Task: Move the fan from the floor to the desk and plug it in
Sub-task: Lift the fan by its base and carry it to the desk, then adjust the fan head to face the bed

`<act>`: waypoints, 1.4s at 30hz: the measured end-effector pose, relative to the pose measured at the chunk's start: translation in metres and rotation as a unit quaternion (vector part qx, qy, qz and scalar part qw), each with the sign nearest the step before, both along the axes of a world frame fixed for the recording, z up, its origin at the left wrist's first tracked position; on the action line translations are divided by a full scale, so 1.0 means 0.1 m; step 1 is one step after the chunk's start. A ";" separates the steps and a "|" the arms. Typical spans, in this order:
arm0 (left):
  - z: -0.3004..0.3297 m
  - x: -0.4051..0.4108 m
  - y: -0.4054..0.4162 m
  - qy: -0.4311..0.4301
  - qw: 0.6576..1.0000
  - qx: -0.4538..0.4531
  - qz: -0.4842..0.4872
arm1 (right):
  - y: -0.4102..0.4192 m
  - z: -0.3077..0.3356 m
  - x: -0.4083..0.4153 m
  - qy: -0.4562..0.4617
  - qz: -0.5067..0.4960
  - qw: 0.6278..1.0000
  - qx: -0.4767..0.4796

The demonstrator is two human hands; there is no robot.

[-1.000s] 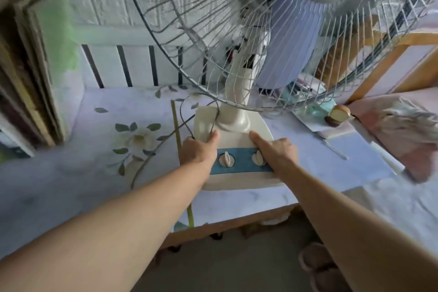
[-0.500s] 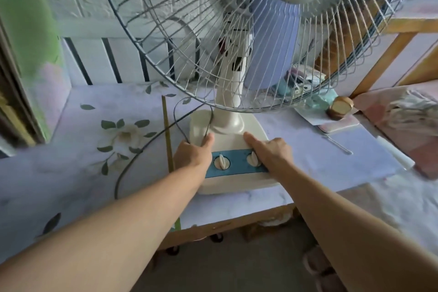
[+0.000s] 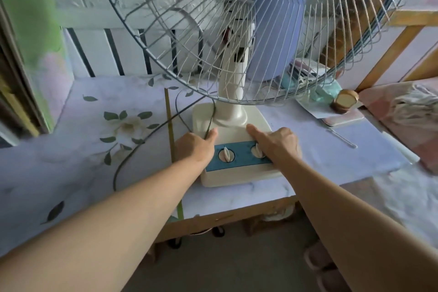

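Observation:
The fan stands on the desk, which is covered with a flowered cloth. Its cream base carries a blue panel with two knobs. The wire cage and blue blades fill the top of the view. My left hand grips the base's left edge, thumb on top beside the dark cord. My right hand grips the right edge, thumb pointing toward the stem and palm over the right knob. The cord loops off the base across the cloth toward the front left. Its plug is out of sight.
A green box and stacked boards stand at the desk's left. White slats run along the back. A gold-lidded jar, a flat pink case and a thin pen lie right of the fan. Bedding lies further right.
Both hands keep the same hold on the base. My view has dropped and shifted a little, and the cord's loop has slid slightly toward the front left.

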State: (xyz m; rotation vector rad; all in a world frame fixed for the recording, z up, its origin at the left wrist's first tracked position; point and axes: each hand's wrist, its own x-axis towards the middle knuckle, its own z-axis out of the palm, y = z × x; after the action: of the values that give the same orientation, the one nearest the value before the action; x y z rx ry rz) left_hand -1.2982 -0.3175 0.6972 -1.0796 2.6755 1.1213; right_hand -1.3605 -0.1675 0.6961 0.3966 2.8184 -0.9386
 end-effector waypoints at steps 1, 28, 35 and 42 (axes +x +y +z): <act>0.00 0.00 -0.02 -0.006 1.000 -0.002 -0.005 | 0.00 0.01 0.00 -0.001 -0.002 1.000 0.010; -0.13 0.03 -0.13 0.026 0.998 0.059 0.025 | 0.10 -0.11 -0.05 0.036 -0.013 0.999 -0.004; 0.20 0.30 -0.26 0.001 0.999 0.017 0.037 | -0.07 0.14 0.49 0.082 0.033 0.996 -0.009; 0.51 0.81 -0.57 -0.034 0.998 -0.013 0.052 | -0.45 0.36 0.92 0.047 0.101 0.994 -0.017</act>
State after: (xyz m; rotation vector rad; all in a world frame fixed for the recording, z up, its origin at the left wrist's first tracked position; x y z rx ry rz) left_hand -1.2176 -0.3745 0.7484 -1.2524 2.6166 1.0474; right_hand -1.2684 -0.2123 0.7322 0.0628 2.8533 -0.9845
